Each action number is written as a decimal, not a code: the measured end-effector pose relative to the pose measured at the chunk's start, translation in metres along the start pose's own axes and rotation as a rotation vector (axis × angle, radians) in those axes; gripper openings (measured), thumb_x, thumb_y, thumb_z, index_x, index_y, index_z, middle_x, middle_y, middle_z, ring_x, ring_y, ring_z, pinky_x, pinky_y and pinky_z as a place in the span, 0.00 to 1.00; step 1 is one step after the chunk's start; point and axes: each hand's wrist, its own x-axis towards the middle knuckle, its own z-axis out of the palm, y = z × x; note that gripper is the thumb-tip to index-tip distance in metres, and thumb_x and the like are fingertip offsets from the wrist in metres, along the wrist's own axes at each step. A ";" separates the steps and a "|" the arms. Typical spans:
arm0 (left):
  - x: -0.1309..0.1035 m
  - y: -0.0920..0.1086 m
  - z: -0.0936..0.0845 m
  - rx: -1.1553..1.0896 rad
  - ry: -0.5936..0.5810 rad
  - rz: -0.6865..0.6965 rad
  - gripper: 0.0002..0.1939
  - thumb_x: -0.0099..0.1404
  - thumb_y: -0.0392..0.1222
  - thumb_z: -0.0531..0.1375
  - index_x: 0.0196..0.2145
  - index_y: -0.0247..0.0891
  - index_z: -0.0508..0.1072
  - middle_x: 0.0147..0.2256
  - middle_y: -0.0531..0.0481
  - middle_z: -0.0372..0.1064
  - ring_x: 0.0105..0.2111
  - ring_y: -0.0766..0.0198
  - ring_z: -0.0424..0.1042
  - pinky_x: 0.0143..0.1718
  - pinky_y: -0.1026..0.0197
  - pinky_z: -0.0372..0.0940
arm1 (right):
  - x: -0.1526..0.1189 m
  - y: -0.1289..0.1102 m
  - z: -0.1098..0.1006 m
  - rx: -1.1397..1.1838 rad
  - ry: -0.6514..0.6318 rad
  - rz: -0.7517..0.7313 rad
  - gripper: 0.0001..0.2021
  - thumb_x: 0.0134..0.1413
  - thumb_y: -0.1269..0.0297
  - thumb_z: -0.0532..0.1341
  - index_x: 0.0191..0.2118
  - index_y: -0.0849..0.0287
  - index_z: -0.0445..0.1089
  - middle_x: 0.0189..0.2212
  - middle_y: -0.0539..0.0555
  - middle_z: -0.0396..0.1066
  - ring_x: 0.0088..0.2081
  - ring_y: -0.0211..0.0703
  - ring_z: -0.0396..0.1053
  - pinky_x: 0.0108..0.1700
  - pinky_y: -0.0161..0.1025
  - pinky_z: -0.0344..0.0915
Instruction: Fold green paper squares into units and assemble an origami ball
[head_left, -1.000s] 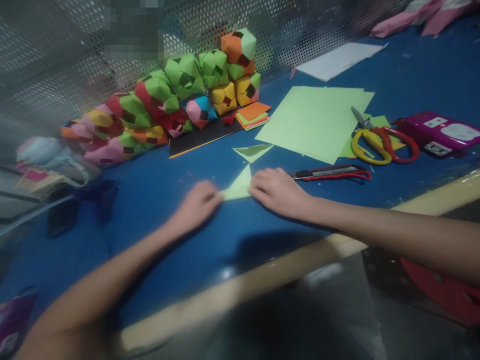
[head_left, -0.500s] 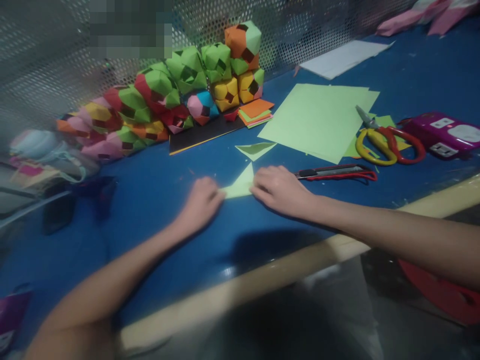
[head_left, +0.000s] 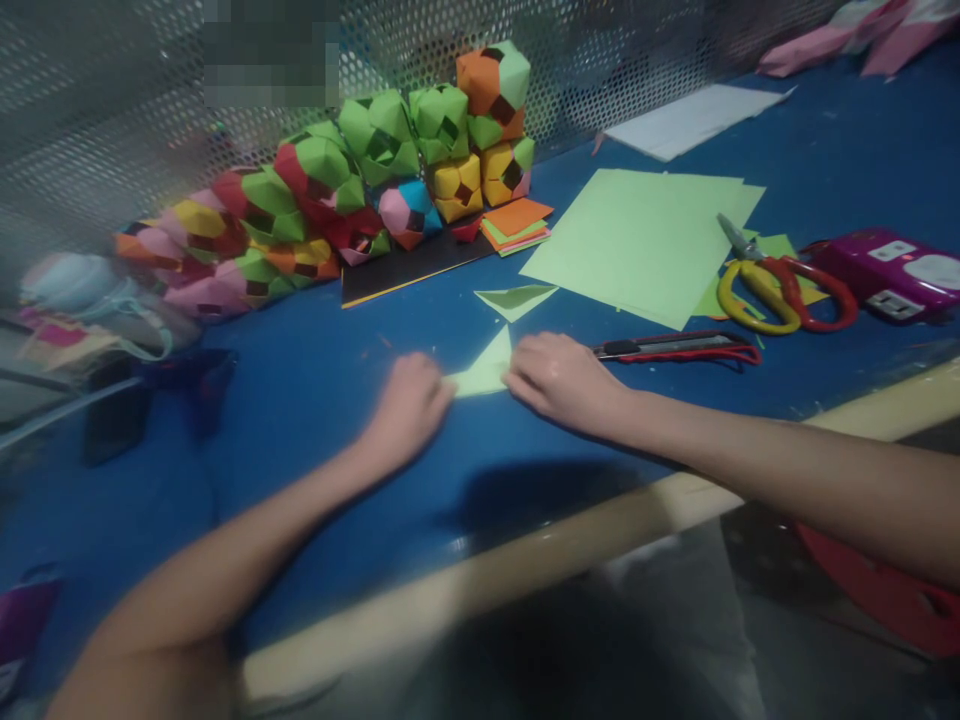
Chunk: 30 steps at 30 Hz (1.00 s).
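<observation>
A folded piece of light green paper lies on the blue tabletop between my two hands, one corner pointing away from me. My left hand is closed on its left end, thumb and fingers together. At its right end my right hand grips the paper with curled fingers; the part under them is hidden. Just beyond lies another folded light green piece, shaped like a flat triangle. A cutter knife with a red cord rests right of my right hand.
Folded paper cubes in several colours are stacked along the perforated metal panel. Green sheets, small coloured squares, scissors and a purple box-like object lie to the right. The table's pale edge runs nearest me.
The view has shifted slightly, so things sit a little further right. Both hands keep their hold on the folded paper, with hardly any visible movement.
</observation>
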 end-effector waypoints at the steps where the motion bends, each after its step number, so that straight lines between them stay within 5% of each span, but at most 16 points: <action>1: 0.000 0.000 0.000 0.015 0.002 0.001 0.13 0.68 0.41 0.50 0.25 0.38 0.59 0.33 0.44 0.63 0.35 0.57 0.60 0.39 0.52 0.60 | 0.000 0.000 0.000 -0.010 -0.002 0.001 0.18 0.65 0.64 0.48 0.29 0.65 0.70 0.27 0.58 0.67 0.30 0.43 0.56 0.33 0.40 0.47; 8: 0.000 0.001 0.002 0.163 -0.002 0.024 0.12 0.67 0.41 0.50 0.26 0.37 0.64 0.33 0.42 0.63 0.34 0.55 0.59 0.37 0.51 0.60 | 0.001 -0.002 0.001 -0.079 0.004 -0.050 0.17 0.64 0.66 0.48 0.31 0.65 0.70 0.29 0.60 0.67 0.31 0.45 0.56 0.33 0.41 0.47; 12: 0.000 0.003 -0.001 0.212 0.056 0.026 0.07 0.65 0.41 0.54 0.37 0.35 0.68 0.38 0.41 0.65 0.38 0.54 0.62 0.39 0.53 0.60 | 0.002 -0.005 0.000 -0.096 -0.003 -0.025 0.12 0.62 0.68 0.51 0.33 0.65 0.70 0.31 0.60 0.67 0.32 0.45 0.56 0.33 0.41 0.46; 16: 0.003 0.001 -0.004 0.211 0.095 0.219 0.12 0.67 0.39 0.51 0.45 0.42 0.71 0.46 0.42 0.67 0.43 0.54 0.64 0.41 0.52 0.59 | 0.004 -0.008 -0.003 -0.141 0.079 -0.133 0.11 0.63 0.70 0.52 0.42 0.59 0.71 0.39 0.59 0.69 0.36 0.46 0.58 0.34 0.41 0.45; 22: 0.010 -0.008 -0.009 0.173 -0.087 0.439 0.15 0.69 0.35 0.48 0.37 0.40 0.75 0.37 0.44 0.72 0.38 0.57 0.64 0.38 0.54 0.57 | 0.007 -0.002 -0.005 -0.138 0.006 -0.462 0.10 0.64 0.69 0.53 0.38 0.60 0.73 0.32 0.55 0.71 0.35 0.44 0.58 0.38 0.42 0.47; 30: -0.003 -0.015 -0.027 0.217 -0.196 0.455 0.17 0.68 0.31 0.45 0.37 0.32 0.74 0.35 0.41 0.72 0.35 0.58 0.64 0.36 0.57 0.59 | -0.005 0.009 -0.011 0.094 -0.094 -0.309 0.14 0.60 0.77 0.51 0.36 0.63 0.75 0.33 0.58 0.72 0.35 0.43 0.62 0.37 0.39 0.50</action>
